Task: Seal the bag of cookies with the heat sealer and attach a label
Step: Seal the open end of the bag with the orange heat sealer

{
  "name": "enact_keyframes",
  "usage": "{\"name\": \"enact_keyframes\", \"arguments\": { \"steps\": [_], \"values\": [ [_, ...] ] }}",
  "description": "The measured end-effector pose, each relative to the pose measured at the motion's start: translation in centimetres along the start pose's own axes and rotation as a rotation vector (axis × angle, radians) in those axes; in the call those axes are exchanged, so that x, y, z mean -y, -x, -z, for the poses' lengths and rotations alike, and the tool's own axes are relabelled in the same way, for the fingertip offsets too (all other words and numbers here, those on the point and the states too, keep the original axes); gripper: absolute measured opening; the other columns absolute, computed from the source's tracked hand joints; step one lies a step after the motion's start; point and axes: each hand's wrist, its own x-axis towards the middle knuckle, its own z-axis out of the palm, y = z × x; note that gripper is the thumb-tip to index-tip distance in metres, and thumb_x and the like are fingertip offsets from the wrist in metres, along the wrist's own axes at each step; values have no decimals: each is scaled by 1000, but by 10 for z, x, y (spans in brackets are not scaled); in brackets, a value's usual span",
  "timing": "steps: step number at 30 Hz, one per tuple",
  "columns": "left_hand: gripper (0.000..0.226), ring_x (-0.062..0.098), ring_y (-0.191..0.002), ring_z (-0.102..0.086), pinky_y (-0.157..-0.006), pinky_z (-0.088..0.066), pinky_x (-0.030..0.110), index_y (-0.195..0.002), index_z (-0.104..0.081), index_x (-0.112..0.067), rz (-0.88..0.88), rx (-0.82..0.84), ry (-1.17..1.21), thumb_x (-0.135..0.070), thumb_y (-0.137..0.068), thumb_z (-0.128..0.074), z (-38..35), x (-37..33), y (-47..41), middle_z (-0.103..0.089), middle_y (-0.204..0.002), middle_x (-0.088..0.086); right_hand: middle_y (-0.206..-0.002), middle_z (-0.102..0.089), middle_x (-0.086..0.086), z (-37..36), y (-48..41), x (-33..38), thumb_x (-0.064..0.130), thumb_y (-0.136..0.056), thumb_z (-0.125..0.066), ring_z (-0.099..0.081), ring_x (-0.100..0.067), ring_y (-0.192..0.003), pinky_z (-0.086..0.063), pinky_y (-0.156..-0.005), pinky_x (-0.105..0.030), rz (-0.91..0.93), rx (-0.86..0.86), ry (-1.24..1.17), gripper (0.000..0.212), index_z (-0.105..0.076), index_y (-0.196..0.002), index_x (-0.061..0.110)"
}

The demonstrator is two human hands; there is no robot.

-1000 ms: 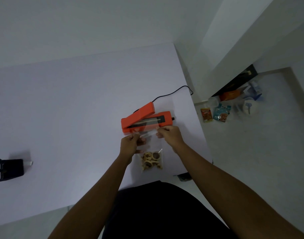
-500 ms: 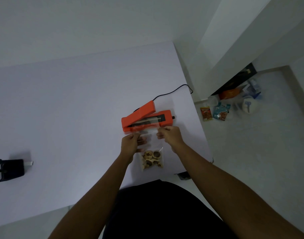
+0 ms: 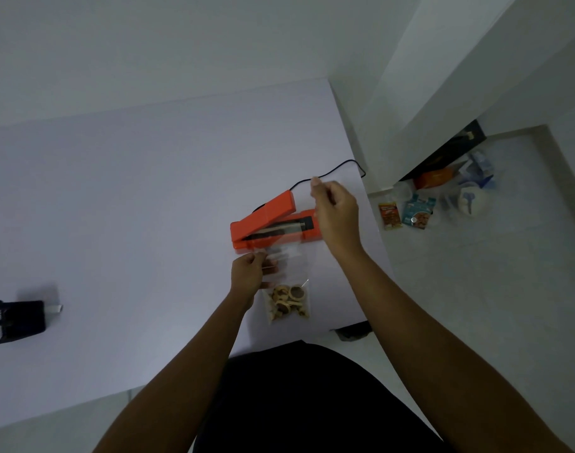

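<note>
A clear plastic bag of cookies (image 3: 289, 302) lies on the white table (image 3: 142, 197) near its front right edge. The bag's open top reaches the orange heat sealer (image 3: 273, 228), whose lid stands raised. My left hand (image 3: 250, 273) pinches the left side of the bag's top, just in front of the sealer. My right hand (image 3: 336, 214) is lifted above the sealer's right end, fingers loosely curled, holding nothing that I can make out. No label is visible.
The sealer's black cord (image 3: 331, 173) runs back to the table's right edge. A black device (image 3: 15, 322) sits at the far left of the table. Snack packets (image 3: 407, 215) and other clutter lie on the floor to the right.
My right hand has let go of the bag's top and risen up and back over the sealer's right end. My left hand still holds the bag.
</note>
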Motion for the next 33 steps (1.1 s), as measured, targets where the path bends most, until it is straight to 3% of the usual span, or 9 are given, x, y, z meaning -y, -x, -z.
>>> {"name": "enact_keyframes", "arguments": {
  "steps": [7, 16, 25, 33],
  "values": [
    [27, 29, -88, -72, -70, -61, 49, -104, -67, -6, -3, -2, -4, -25, -100, -48, -2, -1, 0, -74, -96, 15, -67, -46, 5, -5, 4, 28, 37, -83, -75, -42, -6, -60, -42, -59, -16, 156, 192, 64, 31, -59, -89, 11],
    [27, 27, -86, -73, -62, -61, 41, -103, -68, -9, -25, -3, -29, -27, -101, -48, -4, -4, 0, -74, -94, 13, -69, -51, 1, -5, 3, -5, 19, -85, -73, -47, -8, -61, -44, -60, -16, 62, 57, 85, 19, -58, -86, 8],
    [26, 26, -85, -73, -65, -61, 44, -106, -66, -7, -8, 7, -12, -25, -100, -49, -2, -1, -3, -74, -95, 14, -77, -56, 0, 4, -7, -45, 29, -86, -72, -52, -9, -67, -44, -60, -10, -104, -35, 83, 24, -59, -89, 9],
    [26, 27, -88, -73, -68, -61, 48, -109, -65, -5, -5, 11, -13, -23, -101, -47, -4, -1, -2, -74, -96, 14, -85, -62, -3, 6, -9, -72, 34, -88, -70, -58, -11, -73, -44, -63, -17, -230, -75, 78, 25, -60, -93, 11]
  ]
}}
